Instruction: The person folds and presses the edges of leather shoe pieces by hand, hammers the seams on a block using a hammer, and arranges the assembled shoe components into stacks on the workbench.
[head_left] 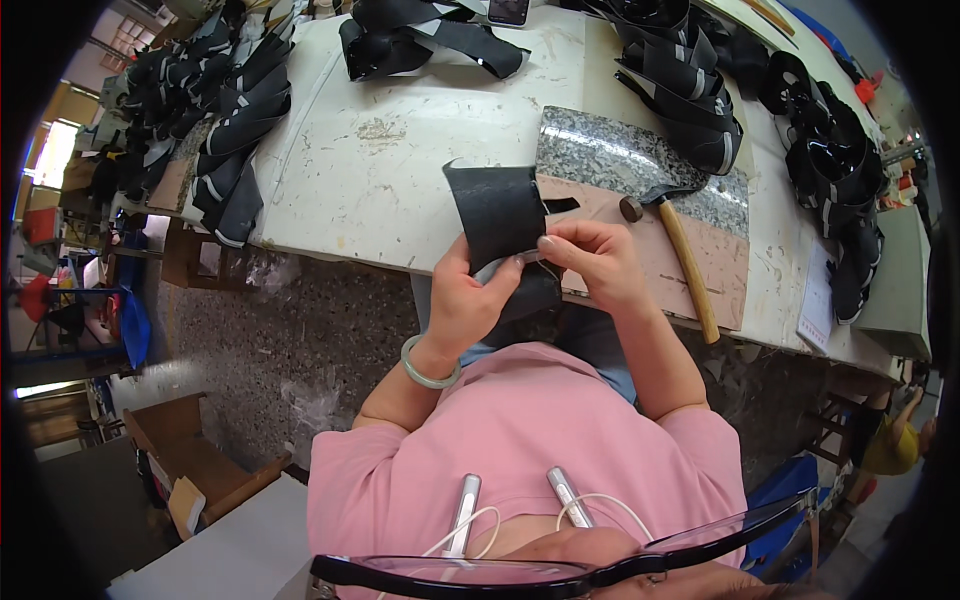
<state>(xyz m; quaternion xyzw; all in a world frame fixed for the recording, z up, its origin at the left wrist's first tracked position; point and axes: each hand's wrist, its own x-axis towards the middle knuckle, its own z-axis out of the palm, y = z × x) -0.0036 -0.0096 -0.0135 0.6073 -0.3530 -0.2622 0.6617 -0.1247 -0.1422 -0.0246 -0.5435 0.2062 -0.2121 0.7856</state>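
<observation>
A curved black piece that looks like leather (495, 208) is held upright at the table's front edge. My left hand (468, 298) grips its lower part, thumb on top and fingers mostly hidden behind it. My right hand (603, 262) is closed in a pinch at the piece's right edge, where a thin pale strip (532, 257) shows between the two hands. Both thumbs are close together there. A small black scrap (562, 205) lies just beyond my right hand. To its right rests a hammer (688, 268) with a wooden handle.
Under the hammer are a pinkish board (722, 300) and a speckled stone slab (600, 140). Piles of black pieces lie at the far left (245, 110), far middle (385, 50) and right (690, 90). A paper sheet (817, 300) lies at the right edge. Another person (893, 440) is far right.
</observation>
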